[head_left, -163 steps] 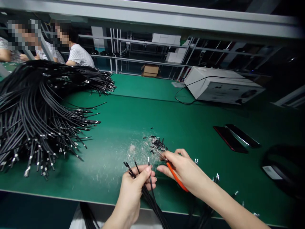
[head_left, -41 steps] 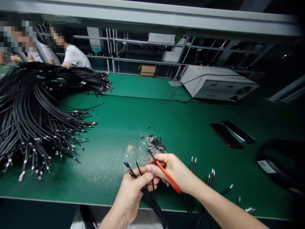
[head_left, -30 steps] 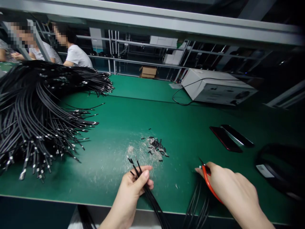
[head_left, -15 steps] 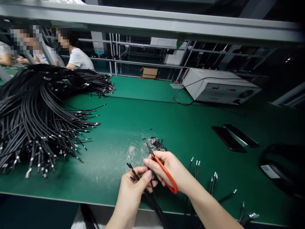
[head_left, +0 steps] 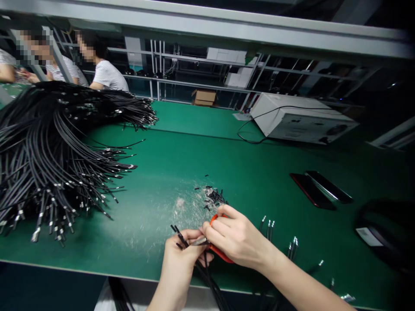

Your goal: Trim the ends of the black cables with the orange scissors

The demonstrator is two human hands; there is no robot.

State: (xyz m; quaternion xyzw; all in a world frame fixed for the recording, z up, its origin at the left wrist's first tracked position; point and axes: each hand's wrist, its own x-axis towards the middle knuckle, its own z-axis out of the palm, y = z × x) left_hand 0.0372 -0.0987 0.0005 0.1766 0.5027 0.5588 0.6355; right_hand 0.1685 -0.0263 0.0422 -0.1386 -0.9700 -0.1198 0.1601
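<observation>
My left hand [head_left: 178, 261] is closed around several black cables [head_left: 212, 283], whose short ends stick out above its fingers. In my right hand [head_left: 238, 235] is a pair of scissors with red handles [head_left: 222, 254]. The scissor blades [head_left: 199, 242] point left and lie at my left thumb and fingertips, over the cables. Whether the blades touch a cable cannot be made out. Just beyond my hands, short black cut pieces [head_left: 216, 196] and fine pale strands [head_left: 180, 203] lie on the green table [head_left: 155, 160].
A large heap of black cables [head_left: 42, 142] covers the table's left side. At the right are a white metal box [head_left: 292, 119], two phones [head_left: 313, 190], a black object with a label [head_left: 369, 236] and upright cable ends [head_left: 293, 248]. People [head_left: 108, 75] sit at the back left.
The scissors have turned from pointing up and away to pointing left, down at my left fingertips. My right hand has rolled over, its knuckles now on top. My left hand still holds the cables.
</observation>
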